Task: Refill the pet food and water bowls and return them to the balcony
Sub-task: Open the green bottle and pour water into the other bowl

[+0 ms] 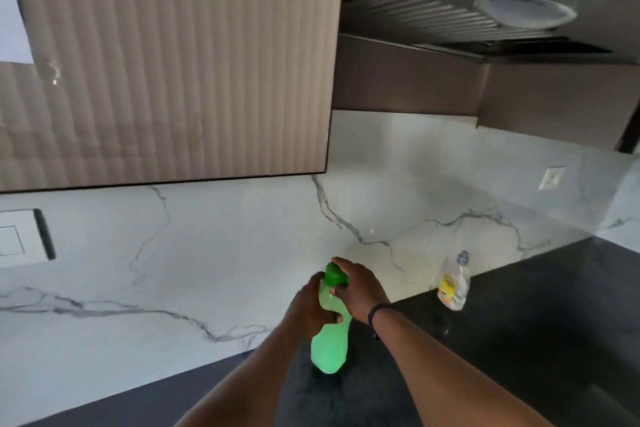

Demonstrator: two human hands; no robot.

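Still early, I'd judge: no pet bowls in view, so refill and return to balcony both look undone. Left hand (308, 305) grips the neck of a green bottle (329, 347) standing on the dark counter (519, 340), near its back edge by the marble wall (207, 253). Right hand (360, 288) is curled over the green cap (335, 274), prob twisting it. Clear soap bottle (453, 284) sits well apart to the right, at the back edge. Cupboard (166, 62) hangs overhead, limiting lift room; counter open to the right
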